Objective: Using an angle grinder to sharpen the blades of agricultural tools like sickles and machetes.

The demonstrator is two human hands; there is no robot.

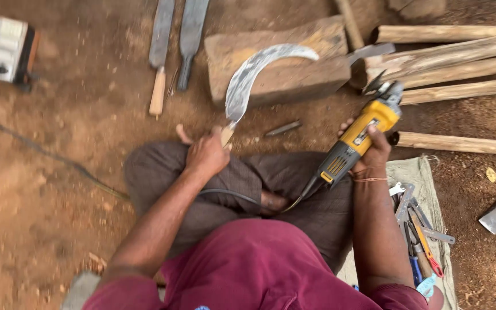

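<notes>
Left hand (pixel 206 154) is seen closed tight round the pale wooden handle (pixel 226 135) of a curved sickle blade (pixel 248 77), just above the crossed legs; right hand (pixel 371 150) is wrapped round the body of a yellow angle grinder (pixel 356 138), w/ its black cord (pixel 231 195) trailing back across the lap. Blade is judged stiff steel, fairly heavy toward the far end, w/ a sharp inner edge, so it is best gripped at the handle only, as now. Long axis runs from the handle near centre up & away, then hooks to the right; tip is pointed right, resting over the wooden block (pixel 282 60). Grinder is judged heavy & rigid; its head is pointed far-right, well apart from the blade. On the near right a cloth (pixel 426 178) w/ loose hand tools (pixel 414 224) is laid out. Farther off, two long flat blades (pixel 173 40) are seen on the dirt at left, and a stack of wooden poles (pixel 460 63) at far right.
</notes>
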